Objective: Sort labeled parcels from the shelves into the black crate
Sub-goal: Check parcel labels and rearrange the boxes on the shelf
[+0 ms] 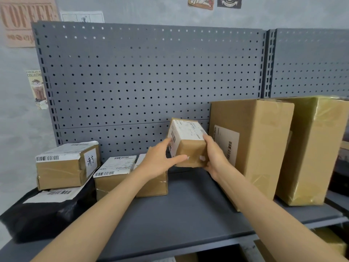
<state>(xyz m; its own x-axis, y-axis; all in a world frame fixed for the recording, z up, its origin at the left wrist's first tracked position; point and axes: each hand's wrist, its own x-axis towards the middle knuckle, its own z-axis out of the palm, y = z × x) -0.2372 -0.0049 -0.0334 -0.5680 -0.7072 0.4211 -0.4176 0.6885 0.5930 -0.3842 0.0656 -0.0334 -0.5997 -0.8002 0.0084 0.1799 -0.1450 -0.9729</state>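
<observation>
The print on the small parcel point(187, 142) is too blurred to read; only its barcodes show. The left hand point(159, 160) hides most of a low box point(153, 183) behind it, and the tall taped box point(311, 148) at 3 o'clock is cut off by the frame edge. Both forearms reach forward over the grey shelf point(179, 208). The left hand lies against the small parcel's left face with fingers nearly straight; the right hand point(213, 157) curls round its right side, holding it tilted just above the shelf, close to the pegboard point(141, 76). At 9 o'clock a labelled box point(66, 167) carries a handwritten slip I cannot read and sits on a black bag point(43, 218). A wall poster point(24, 19) at 10 o'clock reads "COFFEE"
</observation>
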